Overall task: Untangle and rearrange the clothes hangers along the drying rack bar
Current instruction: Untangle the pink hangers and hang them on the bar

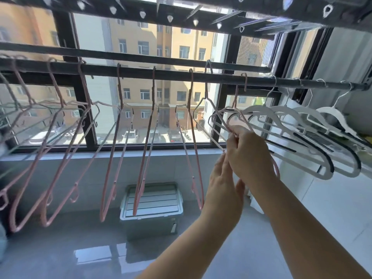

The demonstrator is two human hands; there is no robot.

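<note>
Along the drying rack bar [177, 74], the pink hangers [120, 91] in the middle of the frame hang apart with open gaps between them, while those at the far left overlap. At the right, the white hangers [314, 137] crowd together, one tangled hanger [236, 98] caught at their left edge, pinched by the right hand [247, 156]. A lidded box [153, 200] stands on the floor at lower centre.
</note>
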